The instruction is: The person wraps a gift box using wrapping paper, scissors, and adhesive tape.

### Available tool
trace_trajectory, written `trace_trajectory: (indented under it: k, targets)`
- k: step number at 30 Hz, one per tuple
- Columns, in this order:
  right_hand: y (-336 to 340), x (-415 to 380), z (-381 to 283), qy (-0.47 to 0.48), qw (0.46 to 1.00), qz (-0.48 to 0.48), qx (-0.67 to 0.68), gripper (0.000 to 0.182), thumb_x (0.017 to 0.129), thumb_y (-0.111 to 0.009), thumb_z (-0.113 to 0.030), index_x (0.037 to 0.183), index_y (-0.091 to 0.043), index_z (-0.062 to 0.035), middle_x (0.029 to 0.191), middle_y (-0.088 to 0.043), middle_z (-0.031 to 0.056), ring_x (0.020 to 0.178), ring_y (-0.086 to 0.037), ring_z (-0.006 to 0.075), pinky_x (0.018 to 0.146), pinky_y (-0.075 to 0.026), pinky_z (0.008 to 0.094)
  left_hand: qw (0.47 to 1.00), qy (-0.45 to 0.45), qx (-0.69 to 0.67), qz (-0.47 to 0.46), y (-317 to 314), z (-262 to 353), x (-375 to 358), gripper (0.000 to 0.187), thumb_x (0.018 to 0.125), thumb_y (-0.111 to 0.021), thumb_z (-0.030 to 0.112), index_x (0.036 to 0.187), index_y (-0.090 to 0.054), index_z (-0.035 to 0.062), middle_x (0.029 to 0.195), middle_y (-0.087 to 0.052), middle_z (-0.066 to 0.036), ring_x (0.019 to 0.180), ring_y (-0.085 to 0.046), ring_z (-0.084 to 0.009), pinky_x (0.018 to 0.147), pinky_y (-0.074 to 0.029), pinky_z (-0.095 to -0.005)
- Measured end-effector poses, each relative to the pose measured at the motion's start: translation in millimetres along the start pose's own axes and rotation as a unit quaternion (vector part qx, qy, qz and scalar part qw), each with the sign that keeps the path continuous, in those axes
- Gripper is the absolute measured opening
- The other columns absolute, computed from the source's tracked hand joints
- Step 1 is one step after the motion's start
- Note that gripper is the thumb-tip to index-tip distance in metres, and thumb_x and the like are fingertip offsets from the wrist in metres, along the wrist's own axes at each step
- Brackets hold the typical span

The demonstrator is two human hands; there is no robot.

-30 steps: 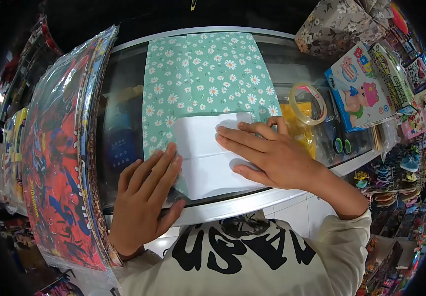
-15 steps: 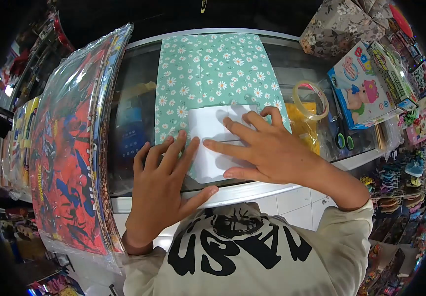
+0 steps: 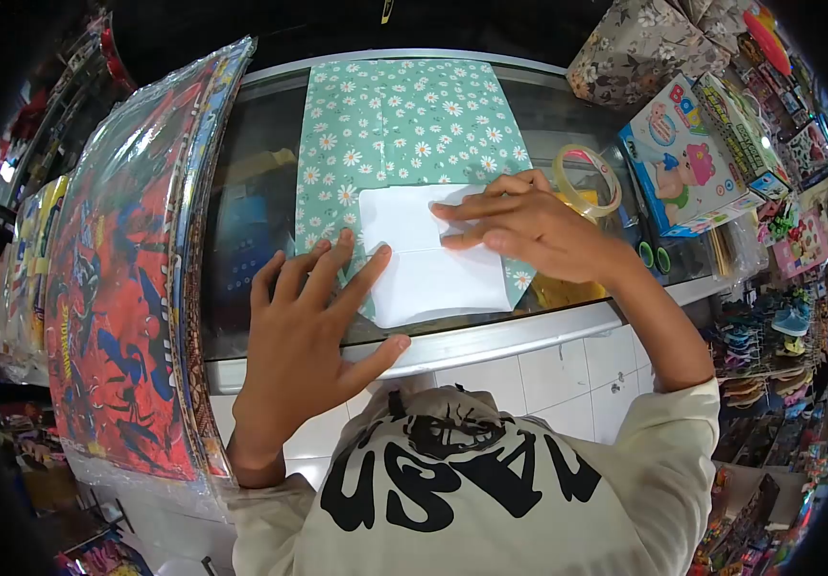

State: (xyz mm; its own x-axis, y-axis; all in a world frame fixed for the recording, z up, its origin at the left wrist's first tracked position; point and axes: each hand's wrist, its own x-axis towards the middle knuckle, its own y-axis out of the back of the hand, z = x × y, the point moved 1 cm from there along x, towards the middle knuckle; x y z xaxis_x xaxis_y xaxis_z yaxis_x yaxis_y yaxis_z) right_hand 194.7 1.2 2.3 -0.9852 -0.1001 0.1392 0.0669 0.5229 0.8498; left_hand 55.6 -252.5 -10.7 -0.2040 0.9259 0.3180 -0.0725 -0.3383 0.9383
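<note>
A sheet of green gift wrap with white daisies (image 3: 433, 125) lies on the glass counter. Its near end is folded over, showing a white underside (image 3: 438, 288) with crease lines across it. My left hand (image 3: 304, 326) is spread open at the left side of the white fold, the index fingertip touching its edge and the thumb reaching past the counter's front rim. From the right, my right hand (image 3: 534, 226) rests its outstretched fingertips on the upper middle of the white part, with nothing held.
Packaged Spider-Man sheets (image 3: 117, 355) stand along the left. To the right are a tape roll (image 3: 587, 182), a yellow packet (image 3: 572, 290), green-handled scissors (image 3: 654, 256), a toy box (image 3: 687, 173) and a flower-patterned wrapped package (image 3: 639, 58). The counter's metal edge (image 3: 481, 336) runs along the front.
My right hand has moved up and right with its fingers drawn closer together, uncovering more of the white fold. The left hand stays spread at the left edge. The whole view has shifted slightly.
</note>
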Motion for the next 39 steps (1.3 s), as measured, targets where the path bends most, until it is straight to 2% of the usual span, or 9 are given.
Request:
trace_trajectory:
  k: [4,7,10,16,21,24,31,35,39]
  targets:
    - [14,-17,3,-0.034,0.99,0.052,0.128,0.037,0.099,-0.049,-0.035,0.129,-0.062,-0.0163,0.139,-0.056,0.0031,0.127,-0.048,0.0216,0.104,-0.027,0.0442,1.0,0.008,-0.018,0.012,-1,0,0,0.08,0.079,-0.064,0.052,0.143,-0.044,0.0083,0.136,-0.05,-0.016,0.123,-0.047,-0.0367,0.106,-0.029,-0.0531]
    - [9,-29,-11,0.015,0.992,0.057,-0.115,0.044,0.099,-0.048,-0.039,0.138,-0.052,-0.0185,0.148,-0.046,0.0032,0.14,-0.035,0.0235,0.111,-0.02,0.0517,0.999,0.014,-0.036,0.015,-4,-2,-3,0.085,0.079,-0.064,0.052,0.144,-0.04,0.0033,0.138,-0.049,-0.017,0.123,-0.047,-0.0377,0.107,-0.028,-0.0533]
    - [-9,-37,-17,-0.025,0.985,-0.034,-0.164,0.048,0.098,-0.048,-0.042,0.141,-0.049,-0.0196,0.155,-0.035,0.0019,0.146,-0.024,0.0232,0.115,-0.012,0.0552,1.0,0.001,-0.021,0.012,-4,-3,-3,0.083,0.081,-0.064,0.052,0.142,-0.041,0.0013,0.14,-0.048,-0.018,0.124,-0.047,-0.0361,0.108,-0.027,-0.0524]
    - [0,-23,-22,-0.052,0.992,-0.02,-0.116,0.049,0.099,-0.047,-0.043,0.14,-0.048,-0.0178,0.155,-0.033,0.002,0.146,-0.024,0.023,0.115,-0.012,0.0552,0.993,0.016,-0.12,0.003,5,-11,-3,0.049,0.089,-0.06,0.034,0.126,-0.054,0.0026,0.141,-0.049,-0.015,0.126,-0.048,-0.0301,0.108,-0.028,-0.0482]
    - [-17,27,-43,0.069,0.987,-0.02,-0.145,0.047,0.099,-0.048,-0.039,0.138,-0.048,-0.0138,0.153,-0.037,0.0073,0.146,-0.025,0.0233,0.113,-0.016,0.0543,0.992,0.03,-0.12,0.01,-2,-14,-5,0.026,0.089,-0.056,0.017,0.113,-0.057,0.0044,0.145,-0.046,-0.014,0.127,-0.046,-0.0327,0.109,-0.028,-0.0467]
    - [-29,46,-37,0.097,0.98,-0.019,-0.175,0.051,0.099,-0.044,-0.045,0.137,-0.048,-0.0114,0.152,-0.037,0.0075,0.145,-0.026,0.0213,0.112,-0.018,0.0572,0.995,0.032,-0.098,0.013,0,-11,-3,0.026,0.089,-0.057,0.019,0.11,-0.059,0.0037,0.143,-0.047,-0.014,0.124,-0.048,-0.0289,0.106,-0.03,-0.0465]
    - [-37,50,-32,0.091,0.98,-0.037,-0.174,0.057,0.098,-0.045,-0.051,0.134,-0.049,-0.0068,0.152,-0.035,0.0116,0.146,-0.024,0.0233,0.111,-0.016,0.0627,0.993,0.042,-0.106,-0.01,0,-11,0,0.027,0.086,-0.057,0.017,0.109,-0.057,0.0031,0.15,-0.039,-0.014,0.127,-0.042,-0.0349,0.106,-0.028,-0.0465]
    - [-39,58,-42,0.052,0.985,-0.071,-0.151,0.058,0.097,-0.046,-0.051,0.131,-0.054,-0.0051,0.155,-0.031,0.0095,0.149,-0.015,0.0207,0.113,-0.009,0.0609,0.993,0.059,-0.096,-0.022,3,-9,3,0.028,0.086,-0.055,0.021,0.108,-0.059,0.0048,0.146,-0.041,-0.017,0.127,-0.041,-0.0338,0.106,-0.028,-0.051]
    - [-40,58,-39,0.013,0.986,-0.038,-0.159,0.053,0.099,-0.046,-0.046,0.138,-0.046,-0.0103,0.152,-0.038,0.0011,0.149,-0.014,0.0205,0.113,0.001,0.061,0.995,0.071,-0.067,-0.016,0,-5,0,0.028,0.088,-0.054,0.023,0.11,-0.06,0.0066,0.149,-0.038,-0.018,0.136,-0.037,-0.0305,0.112,-0.016,-0.056]
